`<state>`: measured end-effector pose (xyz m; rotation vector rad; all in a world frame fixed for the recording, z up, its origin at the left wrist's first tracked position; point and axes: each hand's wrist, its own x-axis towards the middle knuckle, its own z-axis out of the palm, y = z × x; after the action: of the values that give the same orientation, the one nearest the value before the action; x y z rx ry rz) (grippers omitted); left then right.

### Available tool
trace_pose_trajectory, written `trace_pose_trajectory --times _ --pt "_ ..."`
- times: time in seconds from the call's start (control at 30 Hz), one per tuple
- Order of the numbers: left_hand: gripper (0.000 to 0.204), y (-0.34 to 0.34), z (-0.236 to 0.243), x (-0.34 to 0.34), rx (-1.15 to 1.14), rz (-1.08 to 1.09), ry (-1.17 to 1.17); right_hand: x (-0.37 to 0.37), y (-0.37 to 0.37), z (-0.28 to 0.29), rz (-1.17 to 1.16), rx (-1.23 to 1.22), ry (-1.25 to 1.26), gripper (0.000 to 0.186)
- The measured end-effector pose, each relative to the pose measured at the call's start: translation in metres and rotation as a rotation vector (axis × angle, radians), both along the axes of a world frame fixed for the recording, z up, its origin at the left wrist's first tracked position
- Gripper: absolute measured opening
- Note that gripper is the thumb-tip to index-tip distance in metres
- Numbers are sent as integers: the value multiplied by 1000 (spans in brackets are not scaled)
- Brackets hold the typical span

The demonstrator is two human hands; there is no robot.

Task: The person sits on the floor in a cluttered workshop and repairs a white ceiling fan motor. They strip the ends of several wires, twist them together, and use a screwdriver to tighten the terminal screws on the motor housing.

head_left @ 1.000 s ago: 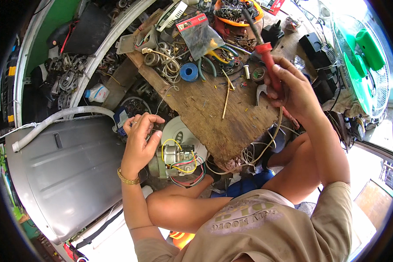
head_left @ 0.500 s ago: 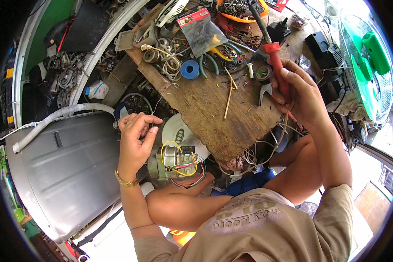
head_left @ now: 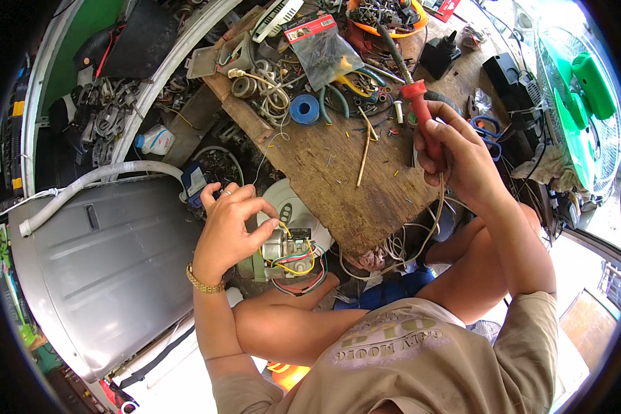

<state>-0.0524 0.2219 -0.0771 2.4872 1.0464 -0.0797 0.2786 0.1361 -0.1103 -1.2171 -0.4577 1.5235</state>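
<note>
My right hand [head_left: 457, 148] is wrapped around the red handle of a soldering iron [head_left: 421, 110]. Its dark shaft points away over the board, and a brownish cord [head_left: 440, 214] hangs from the handle. To the left, my left hand [head_left: 236, 219] hovers over a small electric motor [head_left: 272, 246], thumb and forefinger pinched. Their tips meet at a yellow wire [head_left: 287, 230] on the motor; what they grip is too small to tell. Red, green and black wires [head_left: 303, 290] loop from the motor's near side. Behind it lies a pale round disc [head_left: 300, 201].
A worn wooden board [head_left: 352, 200] carries a blue spool [head_left: 304, 109], pliers [head_left: 334, 103], a thin stick [head_left: 363, 162] and wire scraps. Blue-handled scissors [head_left: 486, 127] lie right of the soldering iron. A grey metal casing [head_left: 110, 269] stands left; a green fan [head_left: 586, 103] stands far right.
My left hand has moved right and slightly down onto the motor's yellow wire. My right hand has shifted left with the soldering iron, and the blue-handled scissors now show beyond it.
</note>
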Motion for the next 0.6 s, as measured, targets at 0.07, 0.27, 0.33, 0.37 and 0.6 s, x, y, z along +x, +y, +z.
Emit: trace_pose_trajectory --times 0.07,0.27,0.33,0.37,0.6 --pt "10 0 1 0 4 -7 -2 -2 0 -3 14 1 -87 36" --pt "8 1 7 1 -49 -11 -7 -6 0 -2 48 14 -132 34" --pt "7 2 9 -2 -71 -29 -6 -6 2 -1 60 9 -137 34" --pt "7 3 10 -4 -83 -38 -6 -6 2 0 66 6 -139 34" --pt "9 6 11 -10 -128 -32 -10 -7 1 -7 122 75 -274 31"
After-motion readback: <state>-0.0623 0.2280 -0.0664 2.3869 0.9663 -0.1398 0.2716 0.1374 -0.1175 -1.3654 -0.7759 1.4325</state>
